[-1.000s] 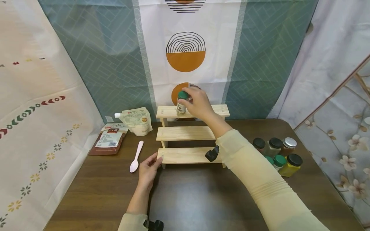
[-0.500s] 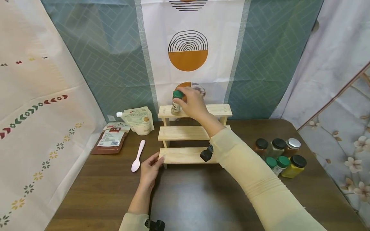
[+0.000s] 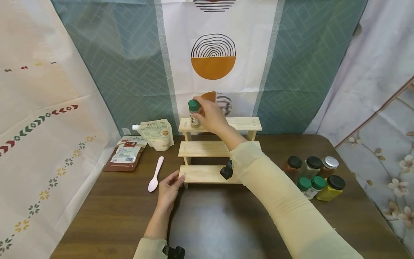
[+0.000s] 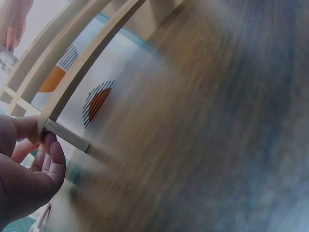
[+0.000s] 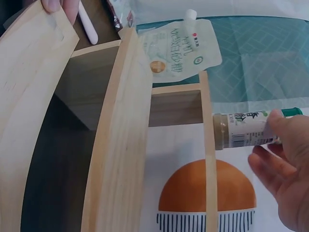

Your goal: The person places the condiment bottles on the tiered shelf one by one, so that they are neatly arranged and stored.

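Note:
A three-tier wooden shelf point(image 3: 207, 149) stands toward the back of the table. At the left end of its top tier is an upright green-capped spice jar point(image 3: 194, 118), which my right hand point(image 3: 211, 116) holds between thumb and fingers. The right wrist view shows the labelled jar point(image 5: 244, 129) with its base at the top board. My left hand point(image 3: 168, 189) grips the left end of the lowest board, thumb above; in the left wrist view its curled fingers point(image 4: 57, 159) are under that board.
Right of the shelf stand several spice jars point(image 3: 313, 163) with black, silver and green lids. On the left are a pink spoon point(image 3: 156, 174), a brown packet point(image 3: 126, 154) and a spouted pouch point(image 3: 157, 134). A patterned curtain point(image 3: 136, 64) hangs behind.
My right hand has moved the spice jar left along the top tier to its left end. The left hand keeps its grip on the lowest board. The head view has shifted slightly.

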